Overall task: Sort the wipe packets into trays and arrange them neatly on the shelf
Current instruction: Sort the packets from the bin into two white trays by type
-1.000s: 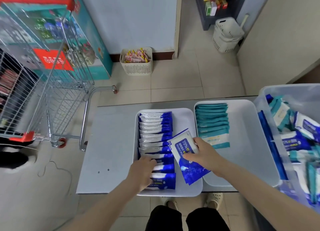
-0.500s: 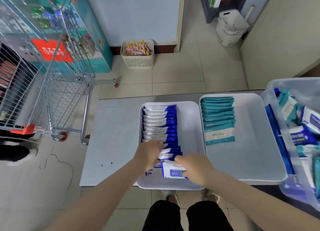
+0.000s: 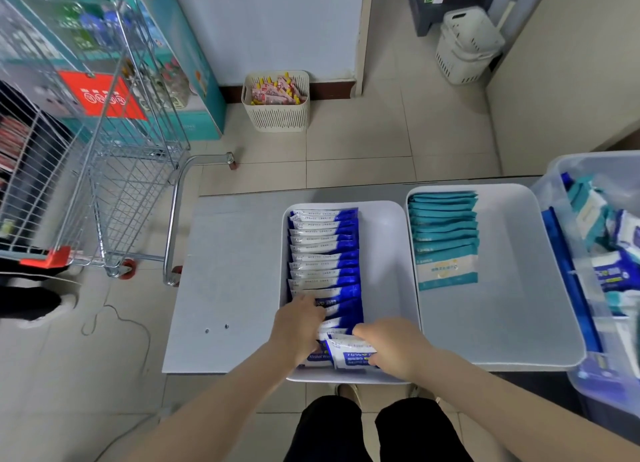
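**A:** While the left hand (image 3: 298, 330) is pressing its fingers on the blue packets (image 3: 325, 253) at the near end of the left tray (image 3: 381, 253), what is it doing there?

**B:** It is probably bracing the overlapped row so it is not sliding forward. Just to its right, the right hand (image 3: 391, 347) is curling its fingers over the top edge of the front packet (image 3: 349, 356) and pinching it. I think it is tucking that packet in as the nearest one in the row.

**A:** So where is that packet lying?

**B:** It is sitting inside the left tray at the near edge, leaning on the packet behind it. The row is filling only the tray's left half, so the right half is showing bare.

**A:** And going rightward from that tray?

**B:** The right tray (image 3: 512, 288) is touching it. It is holding the teal packets (image 3: 443, 233), which are overlapping in one row along its left side at the far end. Beyond that, the clear bin (image 3: 561, 170) is holding the mixed packets (image 3: 609, 274), blue and teal jumbled together, so I think plenty of sorting is waiting.
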